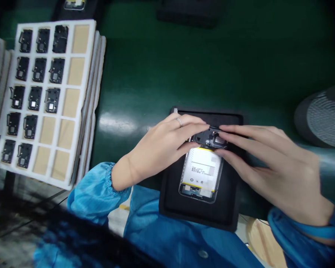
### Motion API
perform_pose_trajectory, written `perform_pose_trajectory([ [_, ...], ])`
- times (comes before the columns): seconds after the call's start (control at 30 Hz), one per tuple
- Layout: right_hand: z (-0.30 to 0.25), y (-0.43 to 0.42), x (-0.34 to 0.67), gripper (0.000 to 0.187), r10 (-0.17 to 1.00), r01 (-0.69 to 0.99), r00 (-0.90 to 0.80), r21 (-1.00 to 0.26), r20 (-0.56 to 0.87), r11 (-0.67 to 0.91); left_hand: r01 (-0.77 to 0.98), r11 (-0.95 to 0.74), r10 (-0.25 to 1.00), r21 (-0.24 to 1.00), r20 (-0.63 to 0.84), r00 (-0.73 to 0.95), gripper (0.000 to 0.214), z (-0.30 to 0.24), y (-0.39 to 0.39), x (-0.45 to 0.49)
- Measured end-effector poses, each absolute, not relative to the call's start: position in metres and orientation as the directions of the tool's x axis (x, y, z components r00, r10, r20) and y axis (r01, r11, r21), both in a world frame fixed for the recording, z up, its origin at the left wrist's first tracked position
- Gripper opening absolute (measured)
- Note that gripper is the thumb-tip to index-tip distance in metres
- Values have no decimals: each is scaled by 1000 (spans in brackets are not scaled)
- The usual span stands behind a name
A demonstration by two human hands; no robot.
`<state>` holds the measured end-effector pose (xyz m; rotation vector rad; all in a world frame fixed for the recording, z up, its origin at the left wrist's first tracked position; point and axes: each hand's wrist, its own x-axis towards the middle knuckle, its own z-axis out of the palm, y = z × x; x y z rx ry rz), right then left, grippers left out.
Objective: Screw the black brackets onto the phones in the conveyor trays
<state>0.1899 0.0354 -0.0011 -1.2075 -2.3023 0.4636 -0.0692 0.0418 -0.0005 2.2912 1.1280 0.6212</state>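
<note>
An opened smartphone [201,175] with a large white battery showing lies in a black foam tray [167,208] on the bench. Over the phone's upper end is a black plastic bracket [203,137] with a square module at its right side. My left hand [167,139], with a ring on one finger, grips the bracket's left part between thumb and fingers. At its right end, the fingers and thumb of my right hand [273,160] pinch the same bracket. Whether the bracket touches the phone's frame I cannot tell. My fingers hide the bracket's edges.
On the left, a white foam tray [69,52] holds several black brackets in its pockets, on top of more stacked trays. A grey round mesh-fronted device [328,117] stands at the right. Another black tray [188,13] is at the back of the green bench [145,70].
</note>
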Motion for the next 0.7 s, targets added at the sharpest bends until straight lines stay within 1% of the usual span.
perform_pose_trajectory([
  [0.1, -5, 36, 194, 38, 804, 666, -529, -453, 273, 592, 625, -593, 791, 507, 224, 569, 29, -4, 40, -70],
  [0.23, -9, 36, 197, 40, 768, 661, -573, -393, 286, 639, 655, -674, 738, 343, 276, 615, 29, -4, 39, -72],
  [0.4, -11, 34, 197, 41, 761, 673, -588, -357, 275, 648, 662, -723, 688, 198, 300, 661, 27, -4, 38, -75],
  [0.53, -15, 33, 198, 39, 769, 681, -575, -356, 280, 639, 658, -738, 667, 150, 312, 677, 25, -5, 38, -76],
  [0.7, -16, 35, 195, 34, 777, 688, -564, -362, 279, 629, 646, -745, 656, 166, 358, 665, 22, -4, 41, -73],
])
